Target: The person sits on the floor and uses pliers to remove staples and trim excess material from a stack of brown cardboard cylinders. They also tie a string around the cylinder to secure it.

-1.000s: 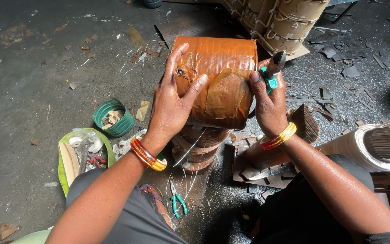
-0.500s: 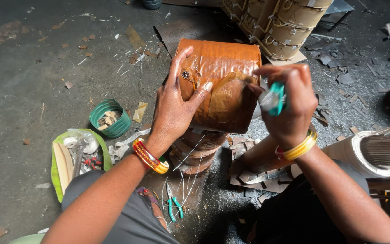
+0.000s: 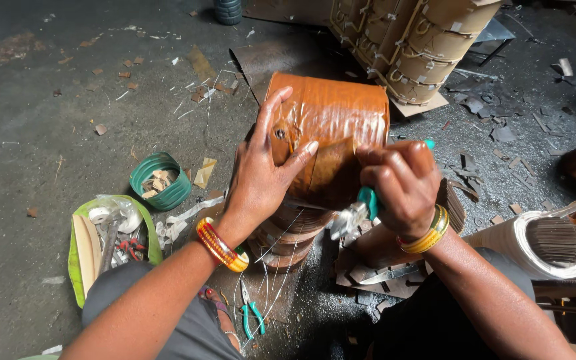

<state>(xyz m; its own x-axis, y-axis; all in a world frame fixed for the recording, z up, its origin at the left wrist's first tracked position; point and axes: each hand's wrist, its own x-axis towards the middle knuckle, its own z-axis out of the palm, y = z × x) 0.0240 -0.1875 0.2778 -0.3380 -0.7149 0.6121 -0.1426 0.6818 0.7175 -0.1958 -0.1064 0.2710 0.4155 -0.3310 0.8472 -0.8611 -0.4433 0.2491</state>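
The dark concrete floor (image 3: 55, 133) carries everything here, strewn with scraps and offcuts. At its middle stands the large coil wrapped in glossy orange-brown film (image 3: 331, 127), a drum shape resting on a smaller wound stack below it. Far right stand tan banded coil assemblies (image 3: 408, 47); near right lies a pale roll with a dark ribbed core (image 3: 541, 243).

The left hand (image 3: 261, 180) is spread flat on the near left face of the wrapped coil, fingers open and pressing the film down. The right hand (image 3: 398, 183) is closed around a teal-handled tool (image 3: 367, 200) whose metal end points down-left, just beside the wrap's lower edge. The step in hand looks like trimming or tucking the film at that lower edge; a next move would call for the flat hand holding the film taut while the tool works along it.

Open room is to the far left. Near left sit a green ribbed cup of small pieces (image 3: 161, 180) and a green tray of tools (image 3: 101, 233); teal pliers (image 3: 253, 313) lie between the knees.
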